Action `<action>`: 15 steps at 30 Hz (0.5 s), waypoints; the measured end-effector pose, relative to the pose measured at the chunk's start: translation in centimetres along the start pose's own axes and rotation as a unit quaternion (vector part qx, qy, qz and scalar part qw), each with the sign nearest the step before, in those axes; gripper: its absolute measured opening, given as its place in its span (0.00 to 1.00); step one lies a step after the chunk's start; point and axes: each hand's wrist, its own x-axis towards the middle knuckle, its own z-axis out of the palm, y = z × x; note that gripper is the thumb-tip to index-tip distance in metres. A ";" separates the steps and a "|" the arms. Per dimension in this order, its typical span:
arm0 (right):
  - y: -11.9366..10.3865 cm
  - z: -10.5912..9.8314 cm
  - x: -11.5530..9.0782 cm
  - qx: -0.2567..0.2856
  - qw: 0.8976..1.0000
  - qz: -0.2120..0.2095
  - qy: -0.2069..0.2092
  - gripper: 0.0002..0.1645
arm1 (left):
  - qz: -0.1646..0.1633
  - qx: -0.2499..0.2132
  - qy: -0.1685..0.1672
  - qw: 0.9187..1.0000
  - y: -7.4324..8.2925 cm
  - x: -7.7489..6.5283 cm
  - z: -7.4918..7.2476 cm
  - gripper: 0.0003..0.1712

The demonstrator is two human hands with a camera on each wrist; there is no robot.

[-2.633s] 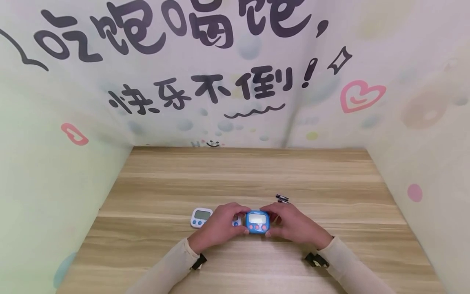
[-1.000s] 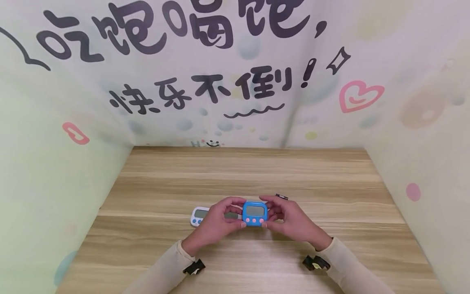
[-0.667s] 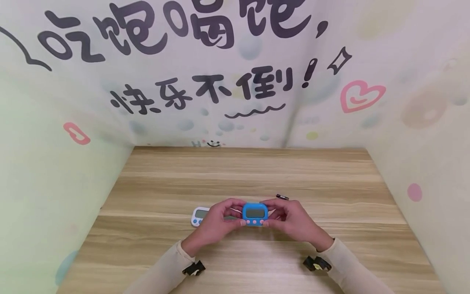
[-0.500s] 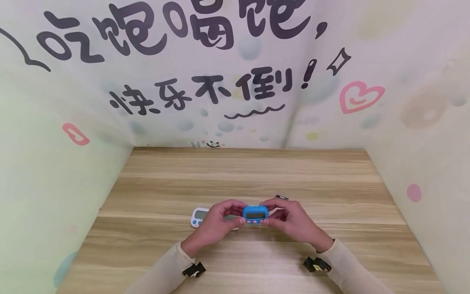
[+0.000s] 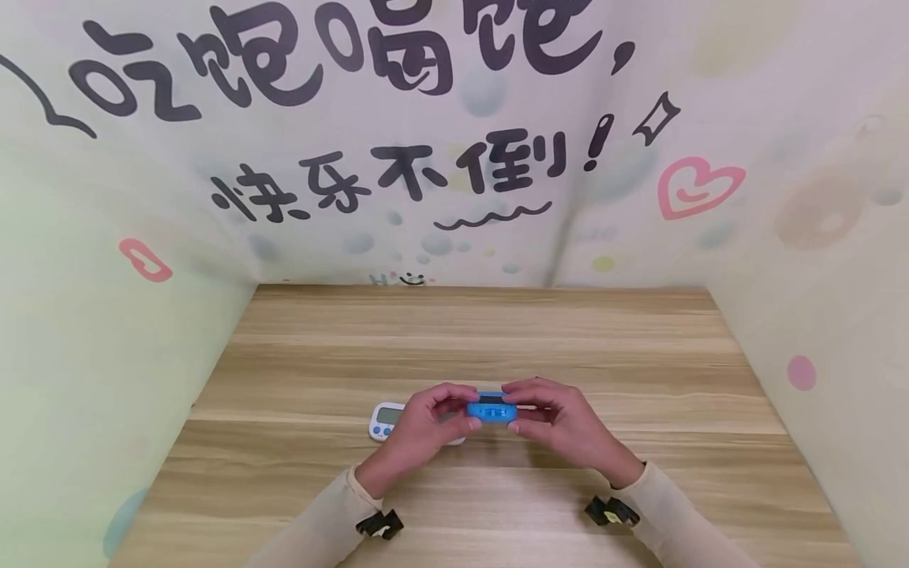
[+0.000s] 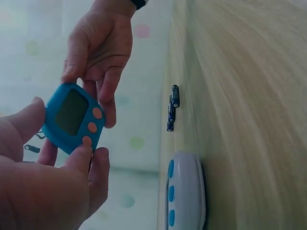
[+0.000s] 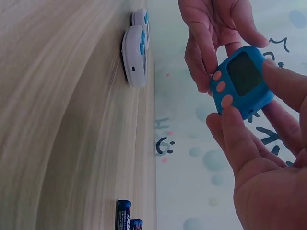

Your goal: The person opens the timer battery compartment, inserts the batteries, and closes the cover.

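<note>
Between both hands is a small blue digital timer [image 5: 491, 413] with pink buttons, held off the tabletop. My left hand [image 5: 420, 426] grips one side with thumb and fingertips, and my right hand [image 5: 564, 422] grips the other. The head view catches mainly a narrow edge of the timer. Its dark screen and buttons show in the left wrist view, where the blue timer [image 6: 74, 117] looks tilted, and in the right wrist view. A white timer [image 5: 386, 422] with blue buttons lies by my left hand. The right wrist view reveals a second white timer [image 7: 140, 18] behind the nearer one [image 7: 135, 57].
Several dark batteries [image 6: 175, 96] lie on the wooden tabletop [image 5: 454, 331], mostly hidden behind my right hand in the head view. Printed walls [image 5: 426, 244] enclose the table at the back and both sides.
The blue timer has been raised slightly and tipped over, so its screen and buttons, earlier facing the head camera, have turned out of that view. Both hands keep their grip.
</note>
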 end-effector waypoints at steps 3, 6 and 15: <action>0.0 0.0 0.0 0.005 1.000 0.010 0.000 0.19 | -0.012 -0.003 0.008 1.000 -0.1 0.1 0.1 0.22; 0.1 0.0 0.0 0.004 1.000 0.027 -0.002 0.22 | -0.031 -0.018 0.007 0.999 -0.2 0.2 0.2 0.28; 0.1 -0.2 0.0 -0.005 0.999 0.036 -0.015 0.33 | -0.055 -0.014 0.002 0.998 -0.2 0.4 0.5 0.42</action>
